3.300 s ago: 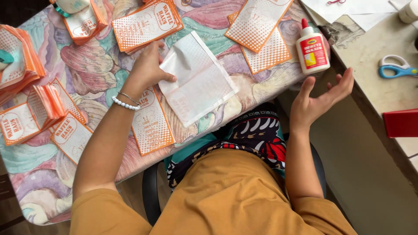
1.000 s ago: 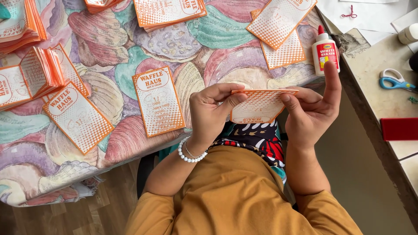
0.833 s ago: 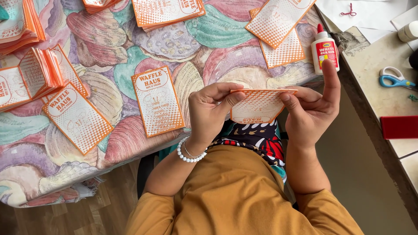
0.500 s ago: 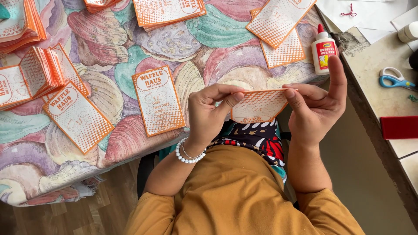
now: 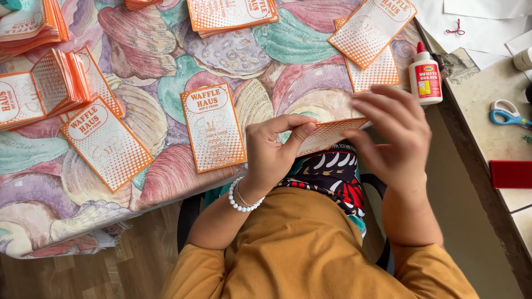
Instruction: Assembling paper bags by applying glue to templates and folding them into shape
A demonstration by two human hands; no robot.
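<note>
Orange paper bag pinched over the lap, at the edge of a very busy table

Left hand (image 5: 274, 147) has thumb and fingers clamped on one end of the small orange paper bag (image 5: 327, 134), held just off the table edge; right hand (image 5: 396, 135) is blurred over the other end, so can't tell if it's actually gripping. The table (image 5: 166, 66) wears a seashell-print cloth in pinks, greens and purples, scattered with flat orange bags, one (image 5: 213, 127) just beside the left hand, plus stacks (image 5: 44, 88) further left. A glue bottle (image 5: 425, 77) stands near the table's right edge. Next to it a beige counter (image 5: 487, 111) holds blue scissors (image 5: 507, 113). Wood floor (image 5: 122, 260) below.
</note>
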